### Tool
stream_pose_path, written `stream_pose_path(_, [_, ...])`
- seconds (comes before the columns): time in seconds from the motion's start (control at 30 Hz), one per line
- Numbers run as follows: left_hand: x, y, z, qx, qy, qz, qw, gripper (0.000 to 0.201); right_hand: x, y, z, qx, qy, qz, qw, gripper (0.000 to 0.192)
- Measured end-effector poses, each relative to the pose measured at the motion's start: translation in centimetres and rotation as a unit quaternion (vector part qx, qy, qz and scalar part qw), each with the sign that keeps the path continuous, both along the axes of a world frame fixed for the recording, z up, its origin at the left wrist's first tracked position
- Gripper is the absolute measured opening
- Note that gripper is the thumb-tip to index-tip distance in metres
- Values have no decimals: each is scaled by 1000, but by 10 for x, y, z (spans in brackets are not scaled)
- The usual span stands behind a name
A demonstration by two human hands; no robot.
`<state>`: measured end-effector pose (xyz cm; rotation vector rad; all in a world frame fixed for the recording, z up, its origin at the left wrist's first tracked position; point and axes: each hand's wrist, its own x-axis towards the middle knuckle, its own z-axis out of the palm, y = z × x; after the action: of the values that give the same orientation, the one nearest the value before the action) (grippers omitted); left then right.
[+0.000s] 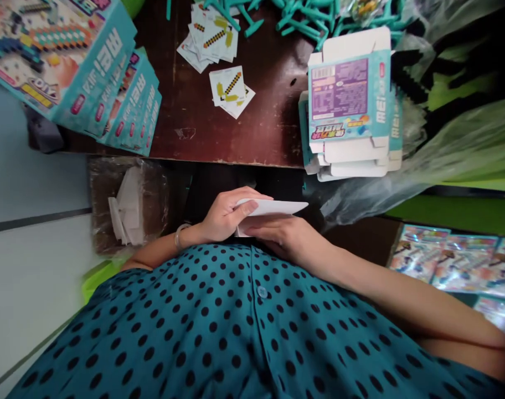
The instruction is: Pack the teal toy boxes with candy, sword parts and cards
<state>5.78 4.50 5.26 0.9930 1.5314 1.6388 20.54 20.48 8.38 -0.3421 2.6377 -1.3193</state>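
Observation:
Close to my body, below the table edge, my left hand (pixel 226 215) grips a small cardboard carton (pixel 273 207) whose white inner side faces up. My left thumb presses on the white flap. My right hand (pixel 296 237) is closed at the carton's near side, its fingertips reaching in under the raised flap. The carton's printed faces and the ends of my right fingers are hidden. Flat, printed blue cartons (pixel 372 100) with white flaps lie stacked on the table at the right.
Filled blue boxes (pixel 128 105) stand stacked at the left of the dark table (pixel 219 141). Instruction cards (pixel 231 88) and teal plastic pieces (pixel 306 16) lie behind. A plastic-lined bin (pixel 153 216) sits below left. Clear plastic bags (pixel 443 144) and shiny packets (pixel 464 260) are at right.

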Motion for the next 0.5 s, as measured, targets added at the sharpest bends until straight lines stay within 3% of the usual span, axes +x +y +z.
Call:
stream_pose_path(0.17, [-3,-3,7,-38,-14,32,999,40,10,5,8,95,195,-91,972,39])
stream_pose_path(0.37, [-10,-2,8,-70,-5,63,996,42,18,22,20,64,202,-197,957,50])
stream_pose_path(0.5, [-19,-18,36,-59,53,102,992,36,28,49,36,98,220,-270,932,46])
